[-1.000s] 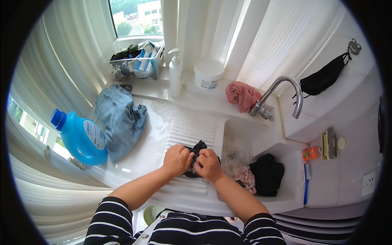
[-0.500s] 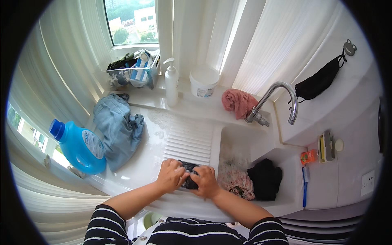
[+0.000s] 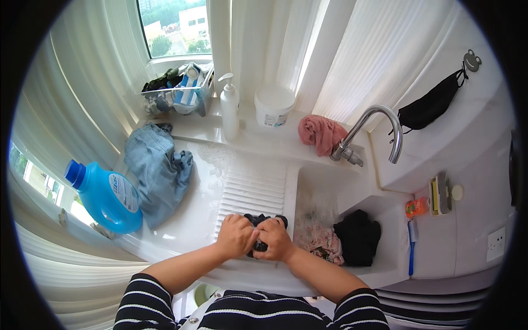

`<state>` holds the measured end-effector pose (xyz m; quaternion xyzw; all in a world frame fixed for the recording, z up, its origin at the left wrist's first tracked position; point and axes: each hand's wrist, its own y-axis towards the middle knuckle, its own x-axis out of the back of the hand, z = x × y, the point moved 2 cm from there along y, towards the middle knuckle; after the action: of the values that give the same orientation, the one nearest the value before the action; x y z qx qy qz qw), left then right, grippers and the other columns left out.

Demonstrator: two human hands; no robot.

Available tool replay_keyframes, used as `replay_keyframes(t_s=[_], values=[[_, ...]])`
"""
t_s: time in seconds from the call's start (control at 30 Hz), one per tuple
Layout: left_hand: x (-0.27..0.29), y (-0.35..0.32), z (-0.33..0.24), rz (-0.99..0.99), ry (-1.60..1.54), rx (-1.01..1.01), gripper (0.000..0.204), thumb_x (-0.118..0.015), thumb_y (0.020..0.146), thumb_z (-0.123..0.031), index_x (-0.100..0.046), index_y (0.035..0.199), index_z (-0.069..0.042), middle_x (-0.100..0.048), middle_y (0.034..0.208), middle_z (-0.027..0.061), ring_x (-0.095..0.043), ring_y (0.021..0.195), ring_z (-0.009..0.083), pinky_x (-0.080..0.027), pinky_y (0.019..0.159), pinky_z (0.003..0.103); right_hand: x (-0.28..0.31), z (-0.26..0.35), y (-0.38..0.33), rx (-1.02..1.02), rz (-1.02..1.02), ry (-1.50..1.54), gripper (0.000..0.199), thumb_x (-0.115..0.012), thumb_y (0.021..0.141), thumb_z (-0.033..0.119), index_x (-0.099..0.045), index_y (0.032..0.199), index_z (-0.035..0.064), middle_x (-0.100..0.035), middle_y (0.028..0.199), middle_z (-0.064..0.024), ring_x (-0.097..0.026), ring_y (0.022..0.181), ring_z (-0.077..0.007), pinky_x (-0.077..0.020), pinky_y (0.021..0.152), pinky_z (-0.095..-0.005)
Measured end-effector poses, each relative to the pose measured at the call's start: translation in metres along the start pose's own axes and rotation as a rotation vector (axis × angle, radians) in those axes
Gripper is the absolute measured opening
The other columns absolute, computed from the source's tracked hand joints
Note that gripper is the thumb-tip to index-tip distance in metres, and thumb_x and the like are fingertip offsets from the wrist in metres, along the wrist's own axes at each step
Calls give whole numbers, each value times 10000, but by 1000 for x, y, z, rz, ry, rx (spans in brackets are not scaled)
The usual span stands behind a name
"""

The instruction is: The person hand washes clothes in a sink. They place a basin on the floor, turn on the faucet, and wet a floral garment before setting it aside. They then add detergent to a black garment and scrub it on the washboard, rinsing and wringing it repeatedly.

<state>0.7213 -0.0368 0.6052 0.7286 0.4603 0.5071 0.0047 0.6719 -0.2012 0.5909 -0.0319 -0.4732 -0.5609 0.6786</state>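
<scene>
A wet, bunched black cloth [image 3: 256,219] lies at the near end of the ribbed washboard [image 3: 253,190] moulded into the white sink counter. My left hand [image 3: 236,236] closes on its left part, fingers curled. My right hand [image 3: 276,239] grips the right part, close against the left one. Much of the cloth is hidden under both hands. Just right of them, in the sink basin [image 3: 313,184], lie a pink floral cloth [image 3: 328,242] and a black garment [image 3: 357,236].
Left stand a blue detergent jug [image 3: 110,195] and blue jeans-like clothing [image 3: 157,170]. Behind are a clear bin [image 3: 206,91], a white pump bottle [image 3: 230,110], a white tub [image 3: 274,107] and a pink towel [image 3: 319,135]. A curved tap [image 3: 379,113] overhangs the basin; a blue brush [image 3: 411,250] is at right.
My hands have drawn closer together, the knuckles now turned more upward. The black cloth is bunched differently, with more of it showing beyond the fingers.
</scene>
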Motion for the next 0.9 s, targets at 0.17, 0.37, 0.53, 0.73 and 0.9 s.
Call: replay_keyframes(t_s=[0.17,0.37,0.53,0.73,0.9], values=[[-20,70,56,-235,219,247,206,-568,908,-275,-640,964,-89,-611,1047,117,-537,1038,318,-391,869,474,-7,-59,72,-311,-252,-280,495,-763,676,303,-546,1067,90,-507,1227,-131,-441,1184,-336,-377,919,-544],[0,9,26,-76,113,199,258,-654,847,-327,-679,921,-81,-554,1142,179,-493,1085,408,-383,904,566,-3,-6,18,-443,46,-210,683,-759,669,507,-587,1217,139,-352,1451,-240,-271,1357,-467,-261,1059,-619],[6,-20,-2,-1,169,-25,207,-655,831,-272,-611,765,-81,-581,917,109,-509,902,323,-383,764,442,-14,16,-9,-92,11,-255,560,-711,603,475,-651,1009,94,-535,1149,-133,-476,1091,-331,-330,924,-512],[-15,66,56,-244,373,252,236,-596,888,-308,-680,872,-89,-631,998,121,-548,988,337,-422,819,461,-11,-53,75,-312,-180,-285,453,-713,649,328,-613,1003,63,-581,1109,-122,-514,1059,-335,-398,909,-465],[9,14,27,-77,0,100,276,-647,848,-310,-678,764,-48,-632,863,132,-570,882,346,-442,786,459,0,-4,35,-296,63,-94,607,-751,634,375,-561,1156,129,-565,1160,-96,-477,1158,-310,-374,961,-485]])
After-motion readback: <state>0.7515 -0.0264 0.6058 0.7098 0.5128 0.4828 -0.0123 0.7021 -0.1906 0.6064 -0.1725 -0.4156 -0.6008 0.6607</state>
